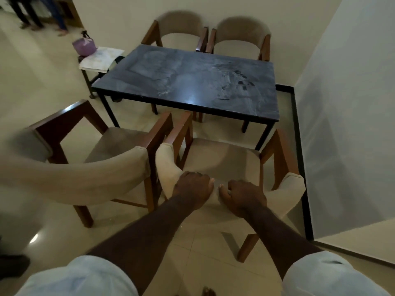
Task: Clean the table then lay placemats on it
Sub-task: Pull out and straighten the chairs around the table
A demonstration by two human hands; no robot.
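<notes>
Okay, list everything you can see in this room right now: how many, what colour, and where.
table: one, dark grey marbled top, black legs, middle of the room
smudges: several, dark, right part of the tabletop
far chairs: two, beige with brown wood, behind the table by the wall
near left chair: one, beige and brown, pulled back from the table
near right chair: one, same colours, in front of the person
side stand: one, dark frame, at the table's left end
white sheets: count unclear, on the side stand
bag: one, purple, on the side stand
bystanders' legs: dark, top-left corner
left hand: grips the near right chair's backrest
right hand: grips the same backrest
sleeves: two, pale blue, bottom corners
</notes>
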